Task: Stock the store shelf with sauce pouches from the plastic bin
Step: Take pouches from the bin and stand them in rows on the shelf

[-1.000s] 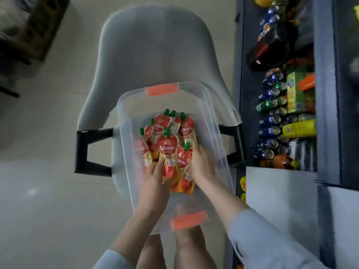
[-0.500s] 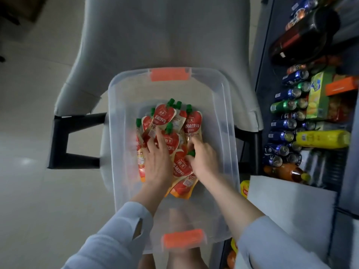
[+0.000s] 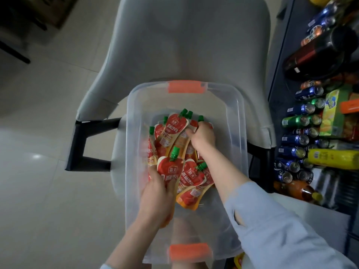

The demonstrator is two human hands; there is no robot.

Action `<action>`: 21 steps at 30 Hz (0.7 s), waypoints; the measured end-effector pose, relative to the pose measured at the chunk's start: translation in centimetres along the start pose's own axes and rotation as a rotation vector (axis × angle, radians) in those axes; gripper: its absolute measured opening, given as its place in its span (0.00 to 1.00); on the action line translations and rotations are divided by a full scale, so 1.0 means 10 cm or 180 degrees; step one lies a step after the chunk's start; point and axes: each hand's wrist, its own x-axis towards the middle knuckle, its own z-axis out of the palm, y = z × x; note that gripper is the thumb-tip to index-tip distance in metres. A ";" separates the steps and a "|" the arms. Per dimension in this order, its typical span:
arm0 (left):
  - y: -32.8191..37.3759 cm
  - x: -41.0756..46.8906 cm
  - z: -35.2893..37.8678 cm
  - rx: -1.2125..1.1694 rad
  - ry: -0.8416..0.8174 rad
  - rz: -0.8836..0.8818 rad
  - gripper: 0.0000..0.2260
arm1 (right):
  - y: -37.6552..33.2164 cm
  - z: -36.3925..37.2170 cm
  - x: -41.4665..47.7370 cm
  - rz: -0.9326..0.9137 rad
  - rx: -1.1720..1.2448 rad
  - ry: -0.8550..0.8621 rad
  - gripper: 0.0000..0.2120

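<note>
A clear plastic bin with orange handles sits on a grey chair. Inside lie several red and orange sauce pouches with green caps. My left hand grips the lower end of a pouch near the bin's front left, and that pouch stands tilted up above the pile. My right hand reaches to the far right of the pile, its fingers curled round a pouch there. The store shelf runs down the right edge of the view.
The grey chair has black armrests on both sides of the bin. The shelf holds drink cans, a yellow bottle, a dark bottle and boxes. A white surface lies at lower right. Pale floor tiles spread to the left.
My right hand moved from the middle of the pile to its far right and closed on a pouch. My left hand drew back toward me, lifting a pouch. The camera moved closer.
</note>
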 end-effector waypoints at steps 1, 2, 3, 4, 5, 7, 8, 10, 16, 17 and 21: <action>0.00 -0.02 0.00 -0.0062 -0.0019 -0.0040 0.17 | 0.00 0.06 0.10 0.0137 0.0048 -0.0065 0.14; 0.01 -0.03 0.00 -0.0121 -0.0031 -0.0076 0.16 | -0.01 0.10 0.15 0.0209 0.0116 -0.0107 0.12; 0.00 -0.03 0.00 -0.0166 -0.0047 -0.0130 0.14 | 0.00 0.11 0.17 0.0235 0.0215 -0.0139 0.09; 0.00 -0.03 -0.01 -0.0220 -0.0054 -0.0169 0.12 | 0.00 0.08 0.14 0.0226 0.0312 -0.0168 0.06; 0.00 -0.03 -0.01 -0.0270 -0.0054 -0.0195 0.11 | 0.02 0.03 0.10 0.0193 0.0405 -0.0197 0.03; 0.00 -0.06 -0.04 -0.0401 -0.0031 -0.0177 0.10 | 0.06 -0.14 -0.06 0.0028 0.0292 -0.0132 0.03; 0.01 -0.08 -0.06 -0.0475 -0.0026 -0.0155 0.10 | 0.06 -0.25 -0.18 -0.0103 0.0124 -0.0005 0.04; 0.02 -0.12 -0.08 -0.0560 -0.0029 -0.0100 0.11 | 0.05 -0.44 -0.46 -0.0407 -0.0126 0.0329 0.05; 0.06 -0.23 -0.09 -0.0740 0.0040 -0.0009 0.15 | -0.24 -0.77 -0.75 -0.1001 -0.0955 0.0842 0.08; 0.05 -0.24 -0.08 -0.0766 0.0041 -0.0005 0.15 | -0.25 -0.69 -0.67 -0.1018 -0.1019 0.0588 0.10; 0.00 -0.27 -0.05 -0.0837 0.0054 -0.0030 0.17 | -0.06 -0.21 -0.32 -0.0866 -0.1081 -0.0567 0.20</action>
